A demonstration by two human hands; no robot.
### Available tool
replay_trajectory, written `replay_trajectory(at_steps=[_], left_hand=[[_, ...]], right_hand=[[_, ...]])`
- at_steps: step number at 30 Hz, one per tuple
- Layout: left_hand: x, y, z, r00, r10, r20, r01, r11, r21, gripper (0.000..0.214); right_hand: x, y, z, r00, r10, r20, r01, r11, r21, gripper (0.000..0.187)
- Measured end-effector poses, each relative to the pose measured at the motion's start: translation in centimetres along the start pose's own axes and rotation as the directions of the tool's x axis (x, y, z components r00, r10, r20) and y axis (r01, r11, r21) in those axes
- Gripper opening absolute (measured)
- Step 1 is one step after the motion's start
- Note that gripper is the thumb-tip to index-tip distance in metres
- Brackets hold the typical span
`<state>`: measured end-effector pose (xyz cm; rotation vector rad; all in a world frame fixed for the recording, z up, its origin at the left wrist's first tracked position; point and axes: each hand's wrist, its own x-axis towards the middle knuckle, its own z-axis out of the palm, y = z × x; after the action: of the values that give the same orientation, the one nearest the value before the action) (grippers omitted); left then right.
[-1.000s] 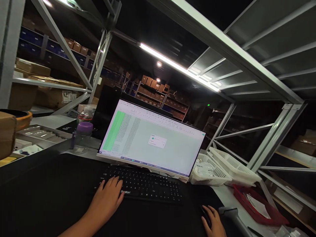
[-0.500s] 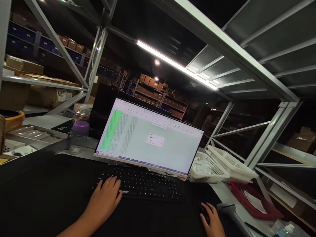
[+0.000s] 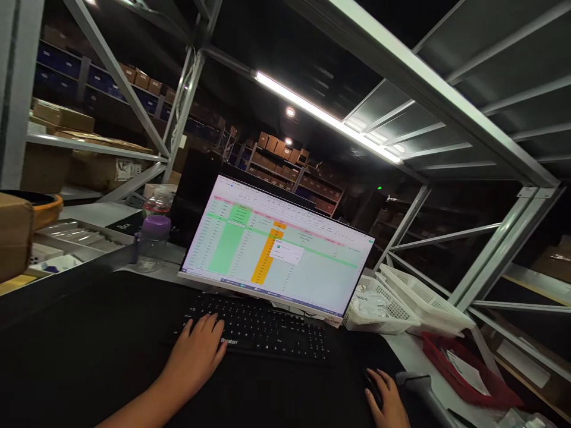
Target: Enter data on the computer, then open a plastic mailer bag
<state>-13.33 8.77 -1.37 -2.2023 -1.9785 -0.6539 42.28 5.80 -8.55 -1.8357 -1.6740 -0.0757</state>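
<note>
My left hand [image 3: 199,348] rests on the left end of a black keyboard [image 3: 276,333], its fingers stretched over the keys. Under my right hand [image 3: 389,401] is a black computer mouse [image 3: 373,386], with the thumb and fingers around it. Behind the keyboard stands a monitor [image 3: 321,267] showing a spreadsheet with green and orange columns and a small white pop-up box. A grey handheld scanner [image 3: 419,389] lies just right of my right hand. Both hands are on a black desk mat [image 3: 111,345].
Left of the monitor stands a purple-lidded clear bottle [image 3: 154,244], near a divided tray [image 3: 80,235] and a cardboard box [image 3: 15,238]. White plastic baskets [image 3: 383,306] and a red tray [image 3: 468,371] sit at the right. Metal shelf posts [image 3: 504,238] frame the desk.
The monitor now shows a different spreadsheet, with an orange column and pink header cells; the pop-up box remains. The view has shifted slightly, while both hands stay on the keyboard and mouse.
</note>
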Motion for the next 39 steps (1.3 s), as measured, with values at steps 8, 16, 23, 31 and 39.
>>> replay_trajectory(at_steps=[8,16,23,31,39], left_hand=[[-0.2,0.5,-0.3,0.999,-0.028,0.022,0.028,0.999,0.023,0.050],[-0.8,1.3,-0.9,0.998,-0.043,0.043,0.041,0.999,0.034,0.050],[-0.7,1.4,-1.0,0.997,-0.052,0.063,0.050,0.998,0.038,0.051],[-0.7,1.5,-1.5,0.994,-0.055,0.092,0.050,0.997,0.050,0.052],[-0.7,1.4,-0.9,0.995,-0.053,0.090,0.047,0.996,0.074,0.052]], right_hand=[[0.5,1.1,0.0,0.997,0.018,0.078,-0.019,1.000,0.004,0.055],[0.3,0.4,-0.8,0.997,-0.036,0.074,0.034,0.999,0.034,0.058],[0.3,0.0,-0.9,0.997,-0.028,0.074,0.025,0.999,0.042,0.058],[0.2,0.3,-0.7,0.999,0.010,0.038,-0.011,1.000,0.022,0.059],[-0.4,-2.0,-1.4,0.997,0.065,-0.051,-0.066,0.998,-0.015,0.058]])
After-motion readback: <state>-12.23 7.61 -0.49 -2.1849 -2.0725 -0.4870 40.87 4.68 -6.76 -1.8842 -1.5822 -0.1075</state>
